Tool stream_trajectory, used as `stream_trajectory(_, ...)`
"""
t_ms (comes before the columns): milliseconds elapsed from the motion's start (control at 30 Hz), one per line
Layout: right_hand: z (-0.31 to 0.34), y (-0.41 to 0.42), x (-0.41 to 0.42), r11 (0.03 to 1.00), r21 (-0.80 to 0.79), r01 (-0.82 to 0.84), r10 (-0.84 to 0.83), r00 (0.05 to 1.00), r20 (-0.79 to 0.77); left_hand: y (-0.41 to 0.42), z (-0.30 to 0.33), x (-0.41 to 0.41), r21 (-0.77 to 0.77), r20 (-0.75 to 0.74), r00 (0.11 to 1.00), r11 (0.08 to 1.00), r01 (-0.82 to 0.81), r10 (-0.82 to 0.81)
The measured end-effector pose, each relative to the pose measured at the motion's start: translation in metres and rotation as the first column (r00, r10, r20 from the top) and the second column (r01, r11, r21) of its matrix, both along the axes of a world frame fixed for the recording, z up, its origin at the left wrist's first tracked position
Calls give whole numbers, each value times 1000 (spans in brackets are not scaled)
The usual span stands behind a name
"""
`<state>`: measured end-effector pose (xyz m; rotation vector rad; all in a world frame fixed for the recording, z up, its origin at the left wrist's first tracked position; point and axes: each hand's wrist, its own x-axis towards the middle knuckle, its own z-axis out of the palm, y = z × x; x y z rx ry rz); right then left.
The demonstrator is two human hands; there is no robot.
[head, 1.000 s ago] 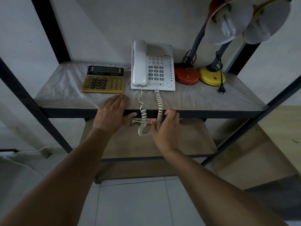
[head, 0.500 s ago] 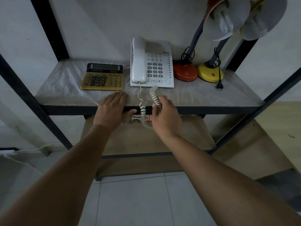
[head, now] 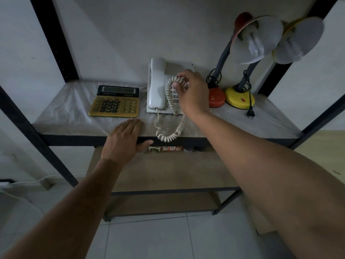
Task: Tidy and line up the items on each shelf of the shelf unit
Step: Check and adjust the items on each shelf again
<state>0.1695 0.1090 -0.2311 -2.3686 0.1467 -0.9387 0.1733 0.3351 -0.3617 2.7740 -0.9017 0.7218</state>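
**Cord goes up onto the phone**

Now, from the left end of the top shelf (head: 61, 116): that stretch is bare, covered only by a thin, wrinkled plastic sheet, so I have room there. My calculator (head: 114, 101) lies flat and square, set back from the front edge. My left hand (head: 123, 142) rests open and flat on that front edge just in front of it, thumb hooked under the lip, holding nothing.

Next comes the phone (head: 158, 86), against the back wall near the middle, handset in its cradle. Its cord (head: 170, 128) is the thing I am tidying. My right hand (head: 192, 92) pinches the upper coils between fingertips and thumb above the keypad, while the slack loops down and its lowest bend sags over the front edge. I judge it light, springy and soft; it will want to uncoil and slide off, so I should grip a bunch of coils, not one strand, and lay them on the phone's body.

Right of my hand stand the orange lamp (head: 216, 98) and yellow lamp (head: 239, 98), bases almost touching, close to the phone. Their shades hang above, and a loose plug (head: 250, 114) lies near the front right corner. Room is tight on that side, so I should keep my elbow low.
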Motion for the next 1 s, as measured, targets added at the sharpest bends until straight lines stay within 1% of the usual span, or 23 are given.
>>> stream_trajectory(100, 2, 0, 18, 993, -53, -106, 102, 993, -63, 0, -1, 1, -9, 1, 1000, 1000, 0, 0)
stream_trajectory(200, -7, 1, 27, 974, -107, -198, 175, 965, -194, 0, -3, 2, -10, 4, 1000, 1000, -6, 6)
stream_trajectory(300, -20, -2, 22, 964, -153, -216, 160, 937, -311, 0, -3, 2, -5, -5, 1000, 1000, -6, 6)
stream_trajectory(400, -31, -5, 9, 937, -274, -217, 93, 911, -402, -1, -3, 3, 11, -21, 1000, 1000, -13, 14)
stream_trajectory(433, -34, -6, 5, 923, -312, -224, 80, 908, -412, -1, -3, 3, 14, -23, 1000, 1000, -13, 13)
stream_trajectory(500, -39, -5, -2, 917, -337, -215, 67, 914, -399, -1, -3, 2, 13, -21, 1000, 1000, -10, 11)
stream_trajectory(600, -45, -2, -12, 931, -317, -182, 46, 919, -392, -1, -2, 1, 2, -19, 1000, 1000, -2, 2)
stream_trajectory(700, -49, 8, -24, 940, -290, -178, 65, 930, -362, 0, 0, -1, -3, -40, 999, 1000, 0, 0)
stream_trajectory(833, -50, 34, -43, 929, -315, -194, 87, 942, -323, 3, 10, -6, -15, -112, 994, 1000, 4, -5)
stream_trajectory(1000, -52, 73, -54, 888, -375, -266, 130, 928, -349, 17, 26, -11, -49, -218, 972, 995, 82, -90)
